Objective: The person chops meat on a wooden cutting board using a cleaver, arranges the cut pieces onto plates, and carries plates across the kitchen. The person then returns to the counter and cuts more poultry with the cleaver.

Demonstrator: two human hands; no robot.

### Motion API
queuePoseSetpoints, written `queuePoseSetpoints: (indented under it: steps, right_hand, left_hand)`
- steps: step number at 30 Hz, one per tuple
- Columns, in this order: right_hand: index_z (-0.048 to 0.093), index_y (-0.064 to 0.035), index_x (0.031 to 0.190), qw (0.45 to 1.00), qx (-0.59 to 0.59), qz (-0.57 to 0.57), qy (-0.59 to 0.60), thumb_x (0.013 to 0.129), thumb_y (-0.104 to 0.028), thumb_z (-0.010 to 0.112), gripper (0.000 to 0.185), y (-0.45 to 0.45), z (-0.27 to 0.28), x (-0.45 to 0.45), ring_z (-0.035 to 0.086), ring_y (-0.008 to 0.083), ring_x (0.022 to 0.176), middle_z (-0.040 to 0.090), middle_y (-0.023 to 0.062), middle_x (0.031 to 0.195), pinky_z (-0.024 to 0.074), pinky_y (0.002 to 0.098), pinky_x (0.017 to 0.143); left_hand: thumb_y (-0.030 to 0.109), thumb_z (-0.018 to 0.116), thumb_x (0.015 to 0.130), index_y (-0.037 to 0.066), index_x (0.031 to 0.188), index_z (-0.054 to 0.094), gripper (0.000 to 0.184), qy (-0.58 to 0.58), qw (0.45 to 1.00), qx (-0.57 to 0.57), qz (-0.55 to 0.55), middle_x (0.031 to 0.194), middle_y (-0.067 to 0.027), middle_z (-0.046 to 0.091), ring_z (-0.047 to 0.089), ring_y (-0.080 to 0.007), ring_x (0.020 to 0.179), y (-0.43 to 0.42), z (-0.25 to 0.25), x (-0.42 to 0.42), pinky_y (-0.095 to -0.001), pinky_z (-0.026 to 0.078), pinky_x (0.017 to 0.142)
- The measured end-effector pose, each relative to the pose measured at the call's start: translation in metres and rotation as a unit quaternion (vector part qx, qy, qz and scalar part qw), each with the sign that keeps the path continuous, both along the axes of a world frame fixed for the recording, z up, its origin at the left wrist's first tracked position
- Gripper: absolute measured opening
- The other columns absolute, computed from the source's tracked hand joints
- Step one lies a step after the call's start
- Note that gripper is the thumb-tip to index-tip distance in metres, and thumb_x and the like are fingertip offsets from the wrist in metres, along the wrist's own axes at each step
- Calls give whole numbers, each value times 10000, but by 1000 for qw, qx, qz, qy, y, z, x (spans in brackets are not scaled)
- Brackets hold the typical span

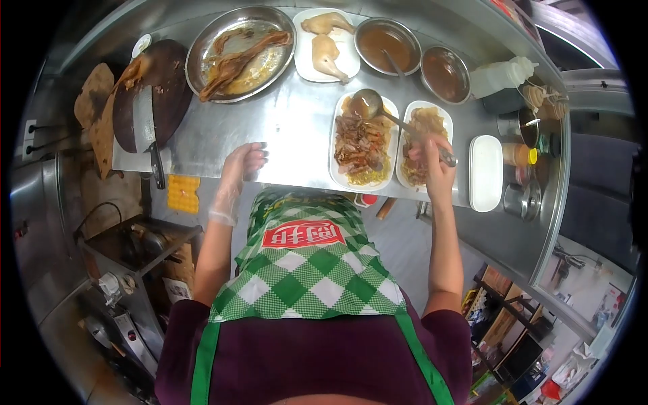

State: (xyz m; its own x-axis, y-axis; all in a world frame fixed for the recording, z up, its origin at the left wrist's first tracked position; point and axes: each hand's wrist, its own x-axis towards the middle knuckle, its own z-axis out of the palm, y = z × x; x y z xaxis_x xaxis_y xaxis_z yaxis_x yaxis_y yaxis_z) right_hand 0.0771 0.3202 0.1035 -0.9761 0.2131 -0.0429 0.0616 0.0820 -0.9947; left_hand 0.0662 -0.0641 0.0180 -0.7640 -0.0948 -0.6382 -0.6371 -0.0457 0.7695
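Observation:
My right hand point(435, 154) is closed around the handle of a metal ladle point(398, 121). The ladle's bowl, with brown sauce in it, is over the top of a white plate point(333, 158) of sliced meat point(361, 145) on shredded vegetables. Below my right hand lies a second white plate point(447, 118) of similar food, partly hidden by the hand and handle. At the counter's front edge rests my left hand point(246, 160) in a clear plastic glove, fingers loosely bent and nothing in them.
A cleaver point(144, 121) lies across a round chopping board point(172, 88) at left. Behind are a metal tray point(196, 57) with a roasted carcass, a plate of poultry legs point(325, 54) and two sauce bowls point(386, 44). Stacked white plates point(486, 172) and bottles point(499, 75) stand at right.

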Motion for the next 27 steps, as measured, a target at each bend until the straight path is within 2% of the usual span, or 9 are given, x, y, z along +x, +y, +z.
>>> queuePoseSetpoints:
  steps: [3,12,15,19,27]
  right_hand:
    - [581,15,1010,999,11,-3,40,944,-171,500,214,0,-8,-11,565,97,670,611,63,795,477,227,607]
    - [585,9,1014,999,12,-4,51,942,-157,502,199,2,-12,-13,570,94,677,615,56,793,476,226,611]
    - [583,15,1013,1000,-1,4,1,941,-151,501,198,3,-6,2,588,106,695,622,67,807,487,230,624]
    - [580,22,1011,1000,2,12,13,941,-155,502,206,-2,-6,9,605,122,710,629,94,835,503,242,641]
    - [559,31,1033,998,-31,-54,13,945,-143,487,208,12,12,31,612,141,721,628,117,854,512,254,648]
  left_hand:
    - [238,369,932,-9,1061,610,368,14,1000,-1,7,868,-72,650,615,-132,777,-1,3,5,-246,484,729]
    - [238,378,933,-2,1050,613,356,13,1000,0,14,859,-72,656,620,-127,764,2,9,7,-235,486,703]
    - [233,373,934,1,1046,615,353,10,1000,-16,10,854,-72,658,621,-127,763,7,15,6,-234,486,706]
    - [231,366,937,4,1041,619,356,-1,1000,-7,1,848,-68,657,621,-127,763,9,2,2,-234,486,713]
    - [244,364,939,9,1039,623,364,-3,1000,-6,-13,840,-58,651,617,-123,761,14,5,-3,-234,483,713]
